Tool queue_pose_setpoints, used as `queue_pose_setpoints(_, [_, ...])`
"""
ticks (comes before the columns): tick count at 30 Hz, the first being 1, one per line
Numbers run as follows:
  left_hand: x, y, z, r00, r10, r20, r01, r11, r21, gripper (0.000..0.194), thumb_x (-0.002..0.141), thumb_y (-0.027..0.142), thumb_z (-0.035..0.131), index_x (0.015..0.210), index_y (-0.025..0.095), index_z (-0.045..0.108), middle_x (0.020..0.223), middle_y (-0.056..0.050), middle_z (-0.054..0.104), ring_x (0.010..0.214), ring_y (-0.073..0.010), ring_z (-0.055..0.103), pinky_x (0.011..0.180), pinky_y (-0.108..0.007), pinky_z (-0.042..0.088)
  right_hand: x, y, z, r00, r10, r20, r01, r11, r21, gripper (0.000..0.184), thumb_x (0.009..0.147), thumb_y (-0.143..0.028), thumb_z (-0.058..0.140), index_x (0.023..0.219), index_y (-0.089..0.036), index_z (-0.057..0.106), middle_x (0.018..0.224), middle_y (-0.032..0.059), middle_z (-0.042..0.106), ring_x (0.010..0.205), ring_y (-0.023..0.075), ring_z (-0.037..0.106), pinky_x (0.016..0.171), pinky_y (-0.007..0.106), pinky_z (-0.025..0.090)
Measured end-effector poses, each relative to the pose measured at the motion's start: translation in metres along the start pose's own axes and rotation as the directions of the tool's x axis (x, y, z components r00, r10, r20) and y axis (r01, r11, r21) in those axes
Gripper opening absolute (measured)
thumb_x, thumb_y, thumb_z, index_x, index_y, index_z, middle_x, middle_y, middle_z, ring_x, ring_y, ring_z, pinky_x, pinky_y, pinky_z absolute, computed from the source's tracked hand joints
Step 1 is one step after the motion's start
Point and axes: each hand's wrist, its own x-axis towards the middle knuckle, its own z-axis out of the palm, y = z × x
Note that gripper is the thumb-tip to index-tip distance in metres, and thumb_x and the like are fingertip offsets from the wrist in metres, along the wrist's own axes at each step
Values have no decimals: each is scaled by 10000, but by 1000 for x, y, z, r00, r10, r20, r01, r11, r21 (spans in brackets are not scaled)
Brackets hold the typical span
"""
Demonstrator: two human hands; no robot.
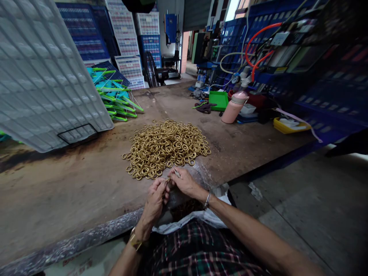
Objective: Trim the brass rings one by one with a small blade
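A heap of brass-coloured rings [168,147] lies on the table in front of me. My left hand [155,195] pinches one brass ring at the near edge of the heap, mostly covered by the fingers. My right hand [185,184] is closed around a small pointed metal tool [177,173], its tip showing above the fingers. The fingertips of both hands nearly meet at the ring. Under my hands, at my lap, an opened white bag [189,218] hangs by the table edge, with dark reddish contents that I cannot make out.
On the wooden table [94,184], a large translucent ribbed tray [51,76] stands at the left beside green and blue plastic pieces [117,99]. A pink bottle [231,110], green tray [218,100] and yellow tray [290,125] are at the right. Stacked crates [126,42] stand behind.
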Motion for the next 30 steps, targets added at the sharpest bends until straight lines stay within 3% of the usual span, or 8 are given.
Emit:
queue_pose_setpoints(3, [-1, 1, 1, 1000, -4, -6, 4, 998, -64, 310, 702, 449, 615, 747, 180, 467, 586, 62, 496, 399, -33, 388, 351, -134, 256, -4, 4, -1, 994, -100, -46, 89, 975, -205, 155, 813, -194, 415, 861, -181, 562, 701, 6, 581, 631, 117, 514, 589, 212, 339])
queue_pose_setpoints(6, [0, 0, 1, 999, 28, -18, -29, 998, -54, 309, 713, 449, 607, 734, 173, 470, 599, 55, 499, 411, -30, 390, 359, -135, 263, -11, 4, -1, 988, -143, 51, 151, 896, -418, 164, 779, -165, 449, 905, -189, 552, 741, 22, 602, 677, 134, 527, 601, 222, 319])
queue_pose_setpoints(10, [0, -3, 1, 998, 59, -29, -59, 998, -2, 308, 729, 462, 587, 749, 175, 478, 596, 53, 507, 415, -32, 395, 368, -138, 274, -15, 4, 1, 979, -117, 169, 193, 803, -564, 195, 740, -143, 457, 910, -184, 544, 721, 29, 609, 637, 142, 517, 576, 237, 291])
queue_pose_setpoints(16, [1, -6, 0, 995, 83, -60, -77, 992, 99, 313, 740, 484, 557, 764, 182, 478, 583, 54, 514, 416, -46, 414, 372, -147, 297, -15, -1, 2, 975, -86, 204, 197, 756, -624, 231, 732, -145, 435, 943, -170, 526, 730, 37, 619, 609, 142, 516, 554, 246, 274])
queue_pose_setpoints(24, [2, -10, -2, 986, 146, -85, -129, 975, 184, 317, 755, 493, 531, 743, 181, 483, 546, 60, 485, 397, -52, 391, 357, -154, 287, -17, -7, 5, 986, -27, 162, 132, 715, -686, 240, 753, -137, 407, 962, -164, 520, 805, 74, 637, 668, 169, 553, 577, 259, 298])
queue_pose_setpoints(30, [2, -11, -3, 974, 202, -105, -177, 962, 206, 327, 723, 496, 572, 688, 181, 494, 549, 47, 502, 415, -59, 418, 373, -161, 307, -14, -4, 4, 974, -37, 222, 179, 726, -664, 271, 722, -117, 418, 971, -141, 523, 756, 89, 639, 640, 192, 566, 553, 266, 310])
